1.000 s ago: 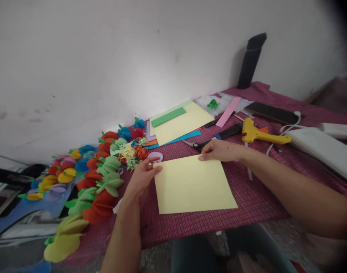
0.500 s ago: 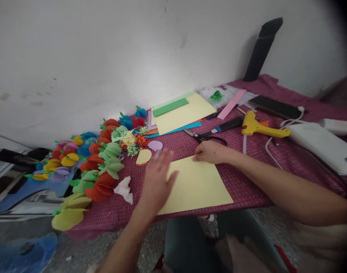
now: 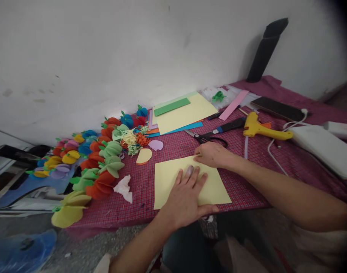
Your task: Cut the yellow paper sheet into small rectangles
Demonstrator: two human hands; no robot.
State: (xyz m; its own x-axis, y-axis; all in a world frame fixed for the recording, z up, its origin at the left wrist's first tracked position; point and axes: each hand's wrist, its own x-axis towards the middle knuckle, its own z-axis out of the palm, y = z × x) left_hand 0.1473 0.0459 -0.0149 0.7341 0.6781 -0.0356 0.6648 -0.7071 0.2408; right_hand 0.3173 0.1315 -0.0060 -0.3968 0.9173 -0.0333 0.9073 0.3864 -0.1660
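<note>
A pale yellow sheet of paper [image 3: 164, 185] lies at the table's near edge. My left hand [image 3: 187, 193] rests flat on its near half, fingers spread and thumb out to the right. At the far edge of the sheet, my right hand [image 3: 210, 154] is closed with its fingertips pinched on the paper. Just beyond my right hand lie black-handled scissors [image 3: 200, 137], blades pointing left. A half-round yellow cutout [image 3: 144, 156] and a lilac cutout [image 3: 156, 145] sit to the far left of the sheet.
Several folded paper pumpkins [image 3: 105, 167] line the left side, near a crumpled white tissue [image 3: 124, 189]. Stacked coloured paper [image 3: 185, 113] with a green strip [image 3: 172, 106] lies at the back. On the right are a yellow glue gun [image 3: 264, 131], a phone [image 3: 277, 109] and a white device [image 3: 324, 149].
My left hand has moved right and nearer from the sheet's left edge and now lies flat on it. My right hand stays at the far edge.
</note>
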